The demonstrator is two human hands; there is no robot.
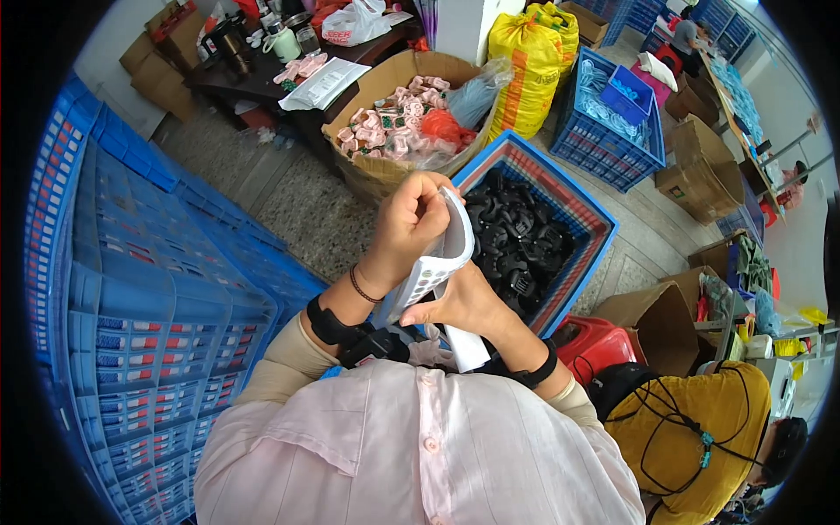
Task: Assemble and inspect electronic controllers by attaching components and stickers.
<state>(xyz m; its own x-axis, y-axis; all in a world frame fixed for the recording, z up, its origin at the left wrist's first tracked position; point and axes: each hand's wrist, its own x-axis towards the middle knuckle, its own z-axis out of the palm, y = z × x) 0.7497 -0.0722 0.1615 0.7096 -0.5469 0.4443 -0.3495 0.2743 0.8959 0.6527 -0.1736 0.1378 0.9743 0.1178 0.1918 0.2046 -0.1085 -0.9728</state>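
Both hands are up in front of the chest, working on one white plastic piece (442, 258). Left hand (407, 223) is curled over its upper end, fingers (429, 194) pinched closed on the top edge. Right hand (464, 302) is shut around the lower part from beneath, thumb lying along its side. The piece is curved, with a grid of small round holes on its face, and it stands tilted between the two hands, above the near corner of a blue crate (584, 203). That crate holds a heap of black plastic parts (516, 241). Each wrist carries a black band, and the left one has a thin dark bracelet as well.

Beyond the crate sits a cardboard box (378, 171) full of pink and white parts, partly under clear plastic wrap. A yellow sack (525, 70) stands just beside it, and another blue crate (604, 140) further right. Stacked blue crates (149, 315) fill the left side. At lower right another person in a yellow shirt (709, 437) is bent over, near a red stool (595, 346).
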